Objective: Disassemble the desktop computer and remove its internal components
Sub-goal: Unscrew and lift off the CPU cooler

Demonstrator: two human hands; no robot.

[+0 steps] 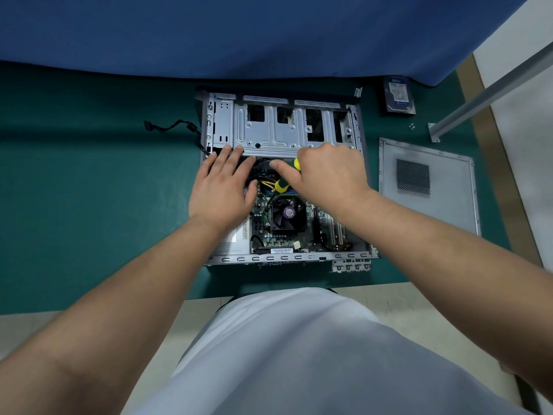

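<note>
An open desktop case [356, 256] lies flat on the green table. Its metal drive cage [275, 127] spans the far half. Nearer me are the motherboard [278, 238] and the black CPU fan [288, 213]. My left hand [223, 185] lies flat with straight fingers on the case's left part, its fingertips at the cage's near edge. My right hand [326, 172] grips a yellow and black screwdriver [282, 182] that points down-left over the yellow cables. Both hands hide the area under the cage edge.
The removed side panel [428, 187] lies right of the case. A hard drive [399, 95] sits at the back right, with small screws [412, 126] near it. A black cable [173, 125] trails out to the case's left. A blue partition [239, 34] stands behind the table.
</note>
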